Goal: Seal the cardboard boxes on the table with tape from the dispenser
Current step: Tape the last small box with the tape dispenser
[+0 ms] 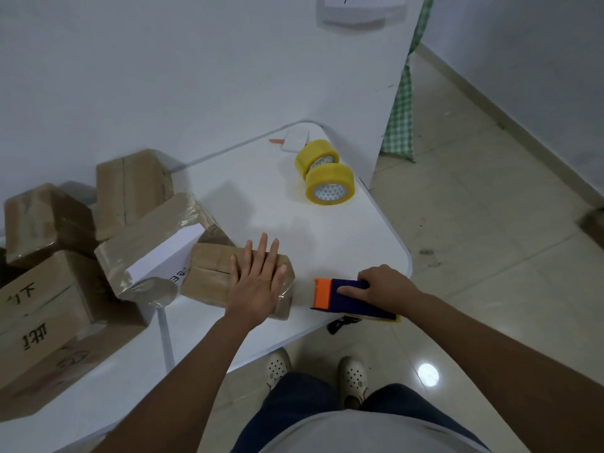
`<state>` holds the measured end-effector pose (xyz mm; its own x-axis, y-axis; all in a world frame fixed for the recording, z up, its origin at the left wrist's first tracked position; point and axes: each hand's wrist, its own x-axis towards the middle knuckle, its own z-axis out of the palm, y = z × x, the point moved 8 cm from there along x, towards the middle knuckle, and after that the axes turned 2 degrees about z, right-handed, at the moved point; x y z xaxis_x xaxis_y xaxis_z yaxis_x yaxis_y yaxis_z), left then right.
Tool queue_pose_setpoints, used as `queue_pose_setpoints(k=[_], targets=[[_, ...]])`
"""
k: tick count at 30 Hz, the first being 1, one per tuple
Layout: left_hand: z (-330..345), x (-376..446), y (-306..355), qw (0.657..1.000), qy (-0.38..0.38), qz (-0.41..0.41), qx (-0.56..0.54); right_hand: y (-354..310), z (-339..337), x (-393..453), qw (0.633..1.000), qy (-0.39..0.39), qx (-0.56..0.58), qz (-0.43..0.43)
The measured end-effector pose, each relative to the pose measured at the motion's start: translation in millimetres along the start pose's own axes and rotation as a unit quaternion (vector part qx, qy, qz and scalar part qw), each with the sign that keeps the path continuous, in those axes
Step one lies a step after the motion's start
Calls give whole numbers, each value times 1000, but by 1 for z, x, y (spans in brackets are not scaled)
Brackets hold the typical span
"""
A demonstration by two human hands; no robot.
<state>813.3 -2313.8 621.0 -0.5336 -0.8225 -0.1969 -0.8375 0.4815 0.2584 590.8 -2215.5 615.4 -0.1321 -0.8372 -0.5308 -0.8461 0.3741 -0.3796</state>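
Note:
A small cardboard box (209, 279) lies near the front edge of the white table (327, 230). My left hand (258, 282) presses flat on the box's right end with straight fingers. To the right of the box, my right hand (385, 286) grips a blue tape dispenser with an orange front (346, 297); its index finger lies along the side. A strip of clear tape (302, 294) seems to run from the dispenser to the box's right end.
Two yellow tape rolls (327, 173) and a small white object (295, 142) sit at the table's far right. Several taped cardboard boxes (130, 184) are piled at the left, one with a white paper (170, 256) under film. My feet (313, 374) stand on the tiled floor.

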Motion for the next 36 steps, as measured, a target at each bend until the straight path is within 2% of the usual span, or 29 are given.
queue_pose_setpoints(k=[2, 6, 10, 15, 18, 25, 28, 30, 33, 36], targets=[[-10, -3, 1, 1000, 13, 2, -20, -6, 5, 2, 1000, -7, -6, 16], [-2, -11, 8, 998, -20, 25, 56, -10, 9, 2, 999, -22, -14, 40], [9, -5, 6, 999, -6, 11, 45, -23, 6, 0, 998, -61, 9, 20], [7, -11, 14, 996, 41, 10, 74, -48, -3, 1, 999, 5, -41, -27], [7, -12, 13, 995, 42, 10, 85, -64, 2, 4, 998, 25, -51, -35], [10, -11, 13, 994, 32, 14, 100, -70, 11, 16, 997, 23, -70, -14], [12, -15, 13, 993, 36, 26, 106, -48, 6, 19, 990, 28, -132, 34], [12, -18, 13, 993, 36, 35, 104, -30, -5, 21, 992, 47, -103, 64], [15, -26, 24, 990, 21, 89, 104, -23, -28, 22, 989, 121, -55, 64], [23, -34, 53, 966, 5, 233, 116, -24, -38, 28, 983, 174, -4, 63]])
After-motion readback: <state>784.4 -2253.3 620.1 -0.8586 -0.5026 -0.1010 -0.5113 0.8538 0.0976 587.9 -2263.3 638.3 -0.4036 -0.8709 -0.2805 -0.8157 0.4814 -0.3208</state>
